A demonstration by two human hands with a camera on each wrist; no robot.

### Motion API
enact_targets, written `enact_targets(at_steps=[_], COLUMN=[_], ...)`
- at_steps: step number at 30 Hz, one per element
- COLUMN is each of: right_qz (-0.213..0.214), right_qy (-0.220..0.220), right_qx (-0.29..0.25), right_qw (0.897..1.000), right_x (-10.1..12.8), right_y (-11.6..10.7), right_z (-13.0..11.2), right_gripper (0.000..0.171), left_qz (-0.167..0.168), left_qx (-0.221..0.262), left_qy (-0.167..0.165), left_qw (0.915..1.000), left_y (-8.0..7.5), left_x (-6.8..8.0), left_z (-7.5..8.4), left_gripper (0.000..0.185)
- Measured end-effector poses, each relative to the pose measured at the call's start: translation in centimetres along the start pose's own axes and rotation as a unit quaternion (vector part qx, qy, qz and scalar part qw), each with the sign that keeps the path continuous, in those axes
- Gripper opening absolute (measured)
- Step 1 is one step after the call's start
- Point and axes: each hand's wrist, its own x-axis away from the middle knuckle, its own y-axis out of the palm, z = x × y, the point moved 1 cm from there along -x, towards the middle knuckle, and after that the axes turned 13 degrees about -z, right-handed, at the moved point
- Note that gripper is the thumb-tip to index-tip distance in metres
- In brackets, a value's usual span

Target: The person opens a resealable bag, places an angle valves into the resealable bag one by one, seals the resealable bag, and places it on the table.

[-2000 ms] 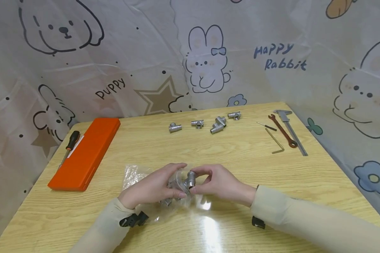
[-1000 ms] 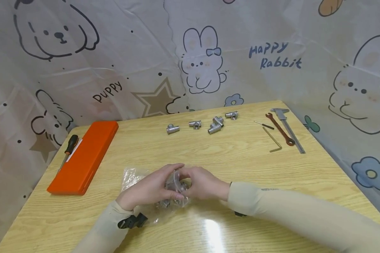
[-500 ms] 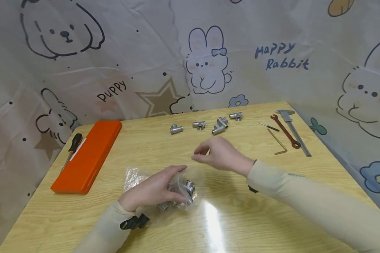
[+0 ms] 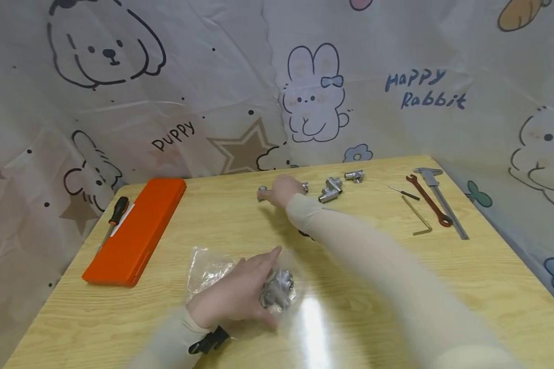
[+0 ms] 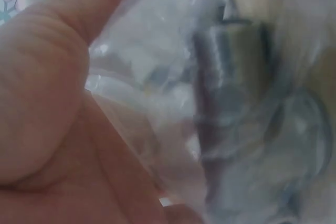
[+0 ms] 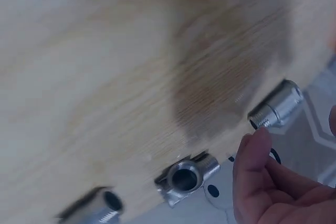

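My left hand (image 4: pixel 237 297) lies over a clear plastic bag (image 4: pixel 200 266), thumb and index finger spread wide on either side of silvery metal tee fittings (image 4: pixel 279 289) inside it. Close up in the left wrist view, the blurred fittings (image 5: pixel 236 114) show through the plastic beside the palm. Across the table, my right hand (image 4: pixel 282 190) is stretched out to the leftmost tee fitting (image 4: pixel 262 188) of the far group, partly hiding it. In the right wrist view a fingertip overlaps the threaded end of that fitting (image 6: pixel 281 103), and nothing shows held in the fingers.
More tee fittings (image 4: pixel 330 190) lie along the far edge. At right are a hex key (image 4: pixel 417 218), a small screwdriver (image 4: pixel 408 195), a rusty wrench (image 4: pixel 429 201) and a caliper (image 4: pixel 445 207). An orange case (image 4: pixel 138 230) and a black-handled screwdriver (image 4: pixel 119 209) lie at left.
My right hand has put the fitting it pinched back into the bag, come out, and travelled to the far row. The left hand stays at the bag, its fingers now spread wider.
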Motion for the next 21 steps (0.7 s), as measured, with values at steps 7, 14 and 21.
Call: enact_targets(at_steps=[7,14,21], right_qz=[0.009,0.006,0.005], right_qy=[0.031,0.044,0.05], right_qx=[0.044,0.053,0.106], right_qw=[0.999,0.998,0.993], right_x=[-3.0,-4.3,-5.0], right_y=[1.5,1.4,2.0], right_z=[-1.5,-1.5,-2.2], right_gripper=[0.045,0.027,0.054], left_qz=[-0.005,-0.009,-0.013], left_qx=[-0.043,-0.043,-0.023], left_qy=[-0.02,-0.026,-0.024], left_qw=[0.9989,0.9987,0.9994], left_y=[0.4,0.0,0.3], left_x=[0.0,-0.2,-0.2], left_z=[0.7,1.0,0.8], left_gripper=[0.143,0.136,0.13])
